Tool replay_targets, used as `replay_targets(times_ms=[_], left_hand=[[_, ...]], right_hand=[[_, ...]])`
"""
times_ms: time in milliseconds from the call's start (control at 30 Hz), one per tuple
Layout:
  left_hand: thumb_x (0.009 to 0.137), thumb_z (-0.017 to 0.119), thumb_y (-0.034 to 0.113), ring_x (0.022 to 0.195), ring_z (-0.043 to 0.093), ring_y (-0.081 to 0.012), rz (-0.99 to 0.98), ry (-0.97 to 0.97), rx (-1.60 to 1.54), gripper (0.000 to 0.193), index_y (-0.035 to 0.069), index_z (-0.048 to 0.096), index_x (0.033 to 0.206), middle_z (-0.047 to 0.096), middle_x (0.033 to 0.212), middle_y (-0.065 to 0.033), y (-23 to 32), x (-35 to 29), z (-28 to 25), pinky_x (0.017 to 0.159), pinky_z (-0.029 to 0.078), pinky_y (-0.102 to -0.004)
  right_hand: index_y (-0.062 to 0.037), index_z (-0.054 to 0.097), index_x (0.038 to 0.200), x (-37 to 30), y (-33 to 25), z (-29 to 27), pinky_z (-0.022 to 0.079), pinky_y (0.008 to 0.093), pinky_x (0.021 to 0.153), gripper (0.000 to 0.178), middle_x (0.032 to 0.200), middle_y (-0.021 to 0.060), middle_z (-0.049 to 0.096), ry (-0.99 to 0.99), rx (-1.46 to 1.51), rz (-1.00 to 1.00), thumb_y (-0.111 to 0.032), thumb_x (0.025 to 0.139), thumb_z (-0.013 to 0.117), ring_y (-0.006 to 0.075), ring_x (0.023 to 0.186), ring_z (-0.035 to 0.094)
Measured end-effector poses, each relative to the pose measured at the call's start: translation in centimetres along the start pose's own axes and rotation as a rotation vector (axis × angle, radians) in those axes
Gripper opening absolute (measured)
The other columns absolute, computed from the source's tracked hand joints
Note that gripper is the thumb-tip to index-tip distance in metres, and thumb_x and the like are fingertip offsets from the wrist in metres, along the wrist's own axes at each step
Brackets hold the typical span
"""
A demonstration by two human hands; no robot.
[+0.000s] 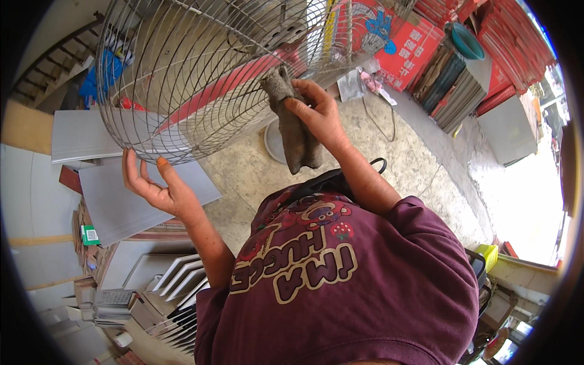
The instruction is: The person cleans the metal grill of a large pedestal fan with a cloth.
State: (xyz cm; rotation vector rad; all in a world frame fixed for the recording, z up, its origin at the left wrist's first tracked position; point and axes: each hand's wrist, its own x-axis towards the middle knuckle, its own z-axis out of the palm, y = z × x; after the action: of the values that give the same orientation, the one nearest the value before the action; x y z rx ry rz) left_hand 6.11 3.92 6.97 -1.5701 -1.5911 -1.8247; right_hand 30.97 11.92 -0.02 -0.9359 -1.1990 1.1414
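Observation:
A big wire fan guard (201,79) fills the upper left of the head view. Behind its wires shows a pinkish-red fan blade (228,82). My left hand (159,191) is at the guard's lower left rim, its thumb and fingertips bent round the edge wire. A worn grey-brown rag (299,143) hangs from my right hand (322,118), pinched between thumb and fingers. The rag's bunched upper end lies against the right part of the guard, as far as this view shows.
Grey flat panels (143,198) lie below the guard on the left. At the upper right, a teal basin (467,41) rests on stacked flat sheets beside red cartons (410,55). A thin cable loop (392,125) is on the floor. Stairs (58,67) rise at the far left.

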Motion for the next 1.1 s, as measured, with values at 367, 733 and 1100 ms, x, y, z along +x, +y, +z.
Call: replay_targets(times_ms=[367, 733, 1100], left_hand=[[0.087, 0.054, 0.000, 0.121, 0.044, -0.0206, 0.012, 0.003, -0.012, 0.044, 0.003, 0.047, 0.130, 0.041, 0.133, -0.0106, 0.0, 0.0, 0.0, 0.100, 0.039, -0.0376], [0.087, 0.053, 0.000, 0.120, 0.044, -0.0206, 0.012, -0.001, 0.015, 0.044, 0.003, 0.046, 0.131, 0.040, 0.135, -0.0103, 0.2, 0.0, 0.2, 0.101, 0.038, -0.0380], [0.086, 0.053, 0.001, 0.120, 0.043, -0.0228, 0.032, -0.001, 0.058, 0.045, 0.003, 0.046, 0.131, 0.040, 0.133, -0.0119, 0.0, 0.0, 0.2, 0.098, 0.039, -0.0390]], right_hand=[[0.0014, 0.050, 0.123, 2.3, 0.0, -4.5, 0.050, 0.0246, 0.075, 0.041, 0.097, 0.0075, 0.063, 0.311, 0.292, -0.030, -0.004, 0.085, 0.065, 0.0120, 0.087, 0.060], [-0.0020, 0.058, 0.119, 2.0, 0.1, -3.4, 0.049, 0.0243, 0.076, 0.036, 0.095, 0.0051, 0.064, 0.224, 0.211, 0.004, -0.007, 0.084, 0.067, 0.0109, 0.086, 0.060], [0.0007, 0.052, 0.124, 3.2, 0.2, -5.9, 0.051, 0.0257, 0.075, 0.042, 0.098, 0.0092, 0.065, 0.339, 0.379, 0.076, -0.007, 0.084, 0.065, 0.0135, 0.087, 0.062]])
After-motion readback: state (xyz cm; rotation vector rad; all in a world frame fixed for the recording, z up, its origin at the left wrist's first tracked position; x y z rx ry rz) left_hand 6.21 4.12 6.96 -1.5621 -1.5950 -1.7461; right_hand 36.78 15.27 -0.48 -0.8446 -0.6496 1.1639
